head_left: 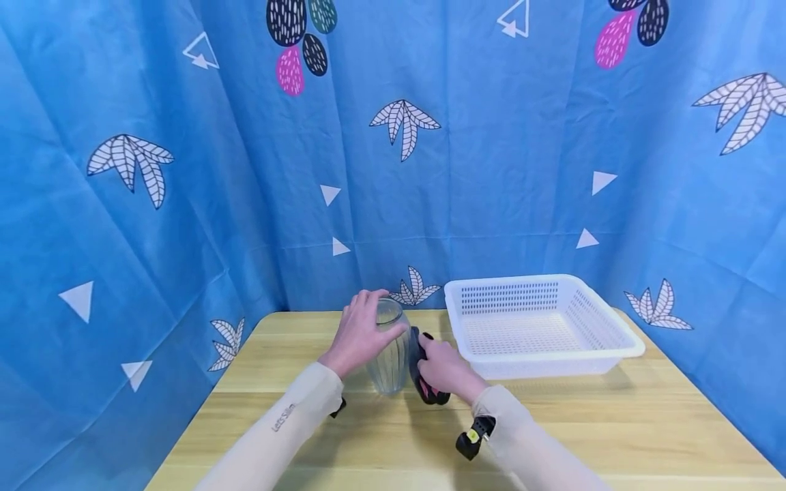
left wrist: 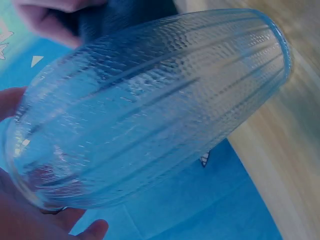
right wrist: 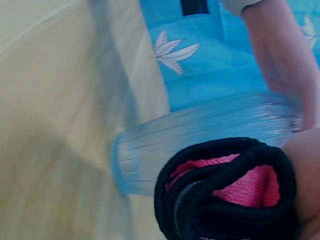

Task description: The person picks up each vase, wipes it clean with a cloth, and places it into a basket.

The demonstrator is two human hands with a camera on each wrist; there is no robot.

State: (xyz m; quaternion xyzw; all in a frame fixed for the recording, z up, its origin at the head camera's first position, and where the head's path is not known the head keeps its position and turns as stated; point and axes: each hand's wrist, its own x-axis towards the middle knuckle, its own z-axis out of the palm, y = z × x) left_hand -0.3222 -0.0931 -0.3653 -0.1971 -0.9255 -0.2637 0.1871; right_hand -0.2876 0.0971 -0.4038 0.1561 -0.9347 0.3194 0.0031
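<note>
A clear ribbed glass vase point(head_left: 388, 368) stands roughly upright on the wooden table. My left hand point(head_left: 361, 334) grips it near the rim, thumb across the near side and fingers behind. On its right side, my right hand point(head_left: 443, 368) holds a folded dark cloth point(head_left: 416, 351) with black edging and a pink inner face. The cloth lies against or very close to the glass. In the right wrist view the rolled end of the cloth point(right wrist: 225, 195) covers part of the vase point(right wrist: 210, 122). The left wrist view shows the textured vase wall point(left wrist: 145, 115) up close.
A white plastic basket point(head_left: 546, 356) with slotted walls stands on the table to the right of my right hand. A blue patterned curtain point(head_left: 405, 204) hangs behind and along both sides of the wooden table point(head_left: 393, 450).
</note>
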